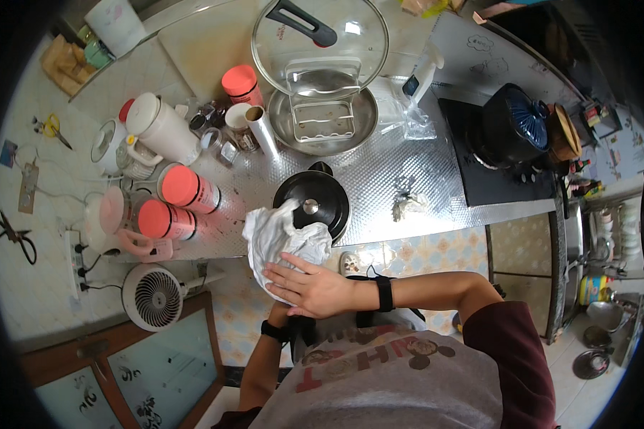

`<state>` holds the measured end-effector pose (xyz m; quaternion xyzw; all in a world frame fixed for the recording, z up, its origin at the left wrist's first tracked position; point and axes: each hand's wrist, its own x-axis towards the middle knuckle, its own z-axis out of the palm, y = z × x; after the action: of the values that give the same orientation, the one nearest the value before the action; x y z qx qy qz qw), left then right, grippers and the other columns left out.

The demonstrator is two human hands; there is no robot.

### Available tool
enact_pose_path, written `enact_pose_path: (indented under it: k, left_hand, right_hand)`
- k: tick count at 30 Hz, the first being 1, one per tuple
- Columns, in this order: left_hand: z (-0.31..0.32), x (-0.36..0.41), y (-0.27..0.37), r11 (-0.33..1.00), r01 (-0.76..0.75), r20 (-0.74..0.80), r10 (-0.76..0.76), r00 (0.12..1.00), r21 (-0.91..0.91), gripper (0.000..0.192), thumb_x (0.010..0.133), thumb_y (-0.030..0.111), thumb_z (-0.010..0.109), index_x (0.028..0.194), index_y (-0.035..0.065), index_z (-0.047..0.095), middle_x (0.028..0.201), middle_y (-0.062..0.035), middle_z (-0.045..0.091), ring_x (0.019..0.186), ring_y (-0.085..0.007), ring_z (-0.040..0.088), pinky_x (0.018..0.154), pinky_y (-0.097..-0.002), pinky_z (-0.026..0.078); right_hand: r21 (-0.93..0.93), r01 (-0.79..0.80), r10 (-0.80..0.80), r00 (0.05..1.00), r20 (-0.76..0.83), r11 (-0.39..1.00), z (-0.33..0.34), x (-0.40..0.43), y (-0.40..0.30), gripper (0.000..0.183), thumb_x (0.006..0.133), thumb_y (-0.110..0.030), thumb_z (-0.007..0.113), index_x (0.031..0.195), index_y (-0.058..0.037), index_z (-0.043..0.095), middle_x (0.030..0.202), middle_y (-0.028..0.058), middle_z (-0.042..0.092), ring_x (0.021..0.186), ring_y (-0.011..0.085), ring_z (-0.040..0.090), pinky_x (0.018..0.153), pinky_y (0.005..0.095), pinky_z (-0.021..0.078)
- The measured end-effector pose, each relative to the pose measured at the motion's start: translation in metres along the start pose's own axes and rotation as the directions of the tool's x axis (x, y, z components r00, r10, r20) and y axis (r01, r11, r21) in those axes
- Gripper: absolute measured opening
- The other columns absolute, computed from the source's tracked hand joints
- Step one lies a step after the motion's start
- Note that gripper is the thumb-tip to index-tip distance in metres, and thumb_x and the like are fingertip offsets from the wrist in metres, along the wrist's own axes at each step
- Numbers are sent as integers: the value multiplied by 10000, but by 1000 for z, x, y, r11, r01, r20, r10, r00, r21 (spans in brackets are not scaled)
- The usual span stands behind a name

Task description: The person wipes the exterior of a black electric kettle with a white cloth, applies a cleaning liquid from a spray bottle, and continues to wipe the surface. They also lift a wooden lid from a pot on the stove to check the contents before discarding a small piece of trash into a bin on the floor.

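Observation:
A crumpled white cloth [279,241] hangs in front of me at the counter's front edge, partly over a black pot lid [322,206] with a metal knob. My right hand [314,289] lies flat against the lower part of this cloth, palm down, fingers extended and slightly apart. Beneath it and the cloth is my left hand [282,310]; only a little near the wrist shows, so its fingers and grip are hidden. A black handle [321,168] sticks out at the lid's far side. Both wrists wear black bands.
Pink-lidded canisters [180,185], a white kettle [161,126] and jars crowd the left counter. Behind the black lid stand a steel pan [279,126] with a rack and a glass lid [365,48]. A crumpled rag [410,206] lies right, near a dark pot [510,128] on the cooktop [461,161].

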<state>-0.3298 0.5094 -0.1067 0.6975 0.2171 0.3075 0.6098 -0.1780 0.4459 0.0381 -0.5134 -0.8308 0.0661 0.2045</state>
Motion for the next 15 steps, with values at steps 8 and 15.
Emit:
enact_pose_path:
  k: [8, 15]
  left_hand:
    - [25, 49, 48, 996, -47, -53, 51, 997, 77, 440, 727, 136, 718, 1091, -28, 531, 1058, -127, 594, 928, -194, 590, 771, -334, 463]
    - [18, 31, 16, 984, 175, -165, -180, 970, -42, 59, 795, -23, 562, 795, -30, 504, 670, -59, 526, 561, -118, 491, 524, -257, 415]
  right_hand:
    - [-192, -255, 235, 964, -123, 948, -14, 19, 42, 455, 916, -386, 393, 1187, -57, 554, 1345, 95, 433, 1313, 240, 306, 1102, 471, 131]
    - [-52, -481, 446, 844, -296, 875, -39, 15, 81, 425, 909, -297, 427, 1281, -96, 469, 1365, 74, 413, 1337, 244, 264, 1104, 479, 105]
